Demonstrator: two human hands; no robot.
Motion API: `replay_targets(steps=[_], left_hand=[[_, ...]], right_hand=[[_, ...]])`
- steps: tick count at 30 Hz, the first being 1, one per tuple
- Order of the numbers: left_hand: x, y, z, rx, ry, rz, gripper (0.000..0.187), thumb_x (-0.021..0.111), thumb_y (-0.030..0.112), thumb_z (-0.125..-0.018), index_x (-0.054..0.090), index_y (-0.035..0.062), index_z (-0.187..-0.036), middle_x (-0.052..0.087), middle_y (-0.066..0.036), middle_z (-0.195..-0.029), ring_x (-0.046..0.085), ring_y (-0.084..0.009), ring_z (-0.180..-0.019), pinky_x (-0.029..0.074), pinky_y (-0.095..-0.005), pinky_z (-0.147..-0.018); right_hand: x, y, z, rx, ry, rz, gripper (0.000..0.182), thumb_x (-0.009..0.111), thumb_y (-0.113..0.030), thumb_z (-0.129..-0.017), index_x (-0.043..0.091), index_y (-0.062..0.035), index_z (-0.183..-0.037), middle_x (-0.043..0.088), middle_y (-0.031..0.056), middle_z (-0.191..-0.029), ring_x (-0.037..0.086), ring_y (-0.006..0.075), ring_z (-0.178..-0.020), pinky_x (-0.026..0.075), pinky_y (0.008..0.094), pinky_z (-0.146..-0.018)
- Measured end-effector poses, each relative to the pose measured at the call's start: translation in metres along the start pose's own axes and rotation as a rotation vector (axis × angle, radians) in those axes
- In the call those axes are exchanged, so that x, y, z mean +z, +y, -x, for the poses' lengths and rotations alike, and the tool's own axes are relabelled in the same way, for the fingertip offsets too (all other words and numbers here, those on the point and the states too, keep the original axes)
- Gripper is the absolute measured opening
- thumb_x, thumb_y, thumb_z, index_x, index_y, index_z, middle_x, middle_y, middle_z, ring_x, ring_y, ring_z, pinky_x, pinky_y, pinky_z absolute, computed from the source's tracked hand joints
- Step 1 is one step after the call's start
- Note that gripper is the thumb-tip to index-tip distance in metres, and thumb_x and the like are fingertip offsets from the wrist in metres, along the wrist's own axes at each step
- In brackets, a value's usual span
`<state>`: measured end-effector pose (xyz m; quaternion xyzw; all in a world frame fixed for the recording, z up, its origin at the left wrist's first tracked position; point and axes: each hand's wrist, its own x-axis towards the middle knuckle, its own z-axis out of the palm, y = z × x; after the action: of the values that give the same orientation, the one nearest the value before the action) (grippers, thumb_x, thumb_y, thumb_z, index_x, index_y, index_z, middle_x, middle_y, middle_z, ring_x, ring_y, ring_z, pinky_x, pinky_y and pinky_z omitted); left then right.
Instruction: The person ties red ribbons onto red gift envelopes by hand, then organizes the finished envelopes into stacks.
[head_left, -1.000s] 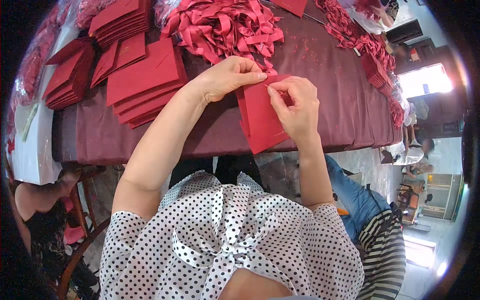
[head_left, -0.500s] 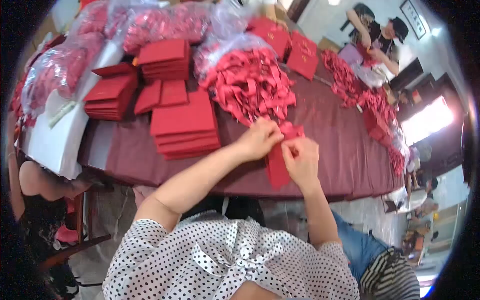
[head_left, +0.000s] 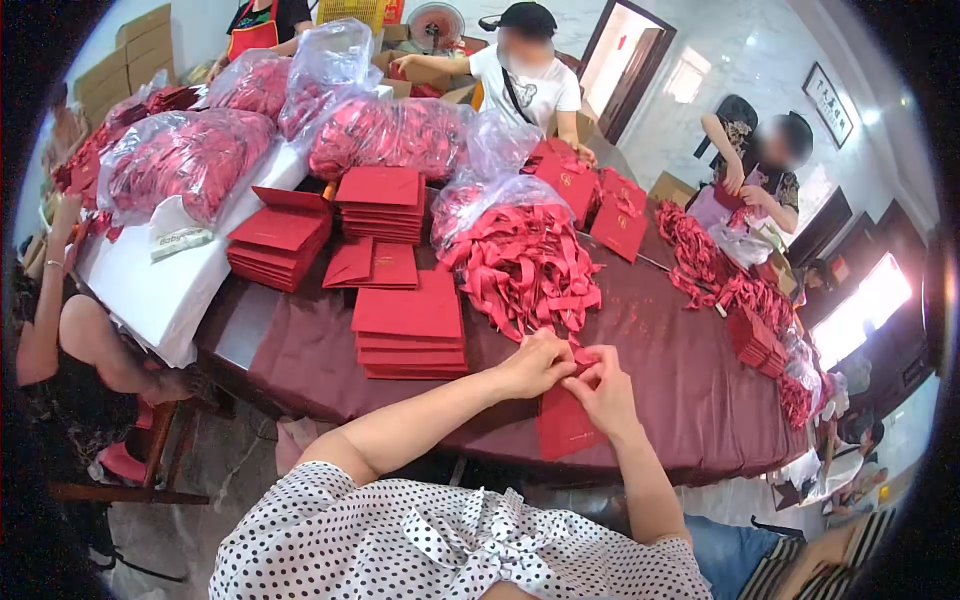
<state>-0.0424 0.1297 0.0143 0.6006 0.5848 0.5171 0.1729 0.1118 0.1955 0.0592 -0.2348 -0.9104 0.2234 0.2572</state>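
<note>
My left hand is closed in a pinch on red ribbon at the top of a small red paper bag. Against it, my right hand pinches at the same spot; the fingers partly hide the ribbon there. The bag hangs below both hands over the table's near edge area, with small print near its bottom. Just beyond my hands lies a heap of loose red ribbons, spilling from a clear plastic bag. Left of it stands a stack of folded red bags.
More red stacks and plastic-wrapped red bundles fill the left and back of the dark red tablecloth. A white board lies at the left. Co-workers stand across the table; one sits at the left edge.
The view has tilted upward, so more of the room shows. My hands have drawn together, fingertips meeting at the top of the red bag.
</note>
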Motion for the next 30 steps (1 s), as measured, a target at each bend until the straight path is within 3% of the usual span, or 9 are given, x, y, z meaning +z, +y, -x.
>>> replay_targets(steps=[3,6,11,14,18,20,24,29,30], left_hand=[[-0.004,0.002,0.004,0.21,-0.018,-0.072,0.017,0.06,0.019,-0.081,0.06,0.0024,-0.079,0.056,-0.014,-0.078,0.054,-0.0279,-0.081,0.043,-0.0371,-0.075],[-0.022,0.006,-0.007,0.072,-0.302,0.004,0.018,0.057,0.017,-0.084,0.061,-0.0011,-0.081,0.06,-0.012,-0.068,0.056,-0.0203,-0.061,0.046,-0.0315,-0.062],[-0.021,-0.008,-0.009,0.184,-0.651,0.182,0.02,0.057,0.014,-0.083,0.065,0.0007,-0.096,0.068,-0.012,-0.087,0.061,-0.0113,-0.076,0.048,-0.0297,-0.071],[-0.025,0.001,-0.01,0.187,-0.779,0.125,0.013,0.06,0.015,-0.082,0.065,0.0047,-0.088,0.06,-0.004,-0.08,0.052,-0.0177,-0.083,0.038,-0.0313,-0.081],[-0.02,0.007,-0.003,0.026,-0.735,0.212,0.007,0.063,0.012,-0.078,0.063,0.0056,-0.081,0.056,-0.004,-0.081,0.048,-0.0182,-0.084,0.035,-0.0323,-0.084],[-0.016,0.01,-0.001,0.438,-0.392,-0.105,0.01,0.063,0.011,-0.077,0.059,0.002,-0.076,0.052,-0.005,-0.082,0.052,-0.0158,-0.084,0.043,-0.028,-0.076],[-0.048,0.003,-0.017,0.348,-0.188,0.125,0.009,0.063,0.012,-0.077,0.059,0.0034,-0.076,0.05,-0.006,-0.09,0.05,-0.018,-0.091,0.04,-0.0293,-0.083],[-0.018,-0.017,-0.016,0.029,-0.42,0.624,0.011,0.053,0.016,-0.09,0.054,0.0073,-0.083,0.046,-0.008,-0.13,0.047,-0.0153,-0.112,0.036,-0.0299,-0.095],[-0.009,-0.014,-0.017,0.0,-0.442,0.748,0.015,0.057,0.019,-0.089,0.057,0.0059,-0.083,0.047,-0.01,-0.13,0.05,-0.0096,-0.098,0.039,-0.0275,-0.088]], right_hand=[[-0.006,-0.004,0.005,0.025,-0.133,0.106,0.029,0.073,-0.02,-0.071,0.057,-0.0071,-0.091,0.062,0.0068,-0.067,0.062,0.0253,-0.066,0.046,0.0371,-0.062],[-0.001,0.002,0.021,-0.139,0.031,0.167,0.025,0.072,-0.026,-0.071,0.059,-0.0119,-0.087,0.061,0.0033,-0.065,0.058,0.0219,-0.069,0.042,0.0351,-0.067],[0.006,-0.001,0.043,-0.173,0.173,0.19,0.019,0.073,-0.024,-0.069,0.062,-0.0116,-0.077,0.059,0.0019,-0.069,0.055,0.022,-0.068,0.04,0.0348,-0.069],[0.01,-0.007,0.051,-0.123,0.222,0.161,0.02,0.074,-0.025,-0.066,0.063,-0.0125,-0.076,0.059,0.0021,-0.069,0.056,0.0213,-0.07,0.041,0.034,-0.071],[0.004,-0.015,0.054,-0.126,0.179,0.176,0.022,0.074,-0.025,-0.066,0.062,-0.0108,-0.077,0.058,0.0031,-0.068,0.056,0.0218,-0.074,0.041,0.0347,-0.071],[-0.001,-0.017,0.056,-0.116,0.157,0.165,0.018,0.073,-0.022,-0.068,0.062,-0.0091,-0.076,0.058,0.0048,-0.07,0.055,0.024,-0.074,0.042,0.0356,-0.07],[-0.018,-0.027,0.06,-0.187,0.213,0.173,0.01,0.069,-0.011,-0.073,0.062,-0.0065,-0.076,0.057,0.0071,-0.071,0.052,0.0263,-0.07,0.043,0.0351,-0.064],[-0.023,-0.032,0.056,-0.2,0.2,0.101,0.011,0.07,-0.006,-0.071,0.062,-0.0049,-0.079,0.056,0.0071,-0.072,0.053,0.0249,-0.069,0.043,0.0336,-0.062],[-0.023,-0.032,0.055,-0.192,0.186,0.081,0.011,0.07,-0.007,-0.071,0.063,-0.0047,-0.079,0.056,0.0073,-0.073,0.053,0.0248,-0.069,0.043,0.0335,-0.063]])
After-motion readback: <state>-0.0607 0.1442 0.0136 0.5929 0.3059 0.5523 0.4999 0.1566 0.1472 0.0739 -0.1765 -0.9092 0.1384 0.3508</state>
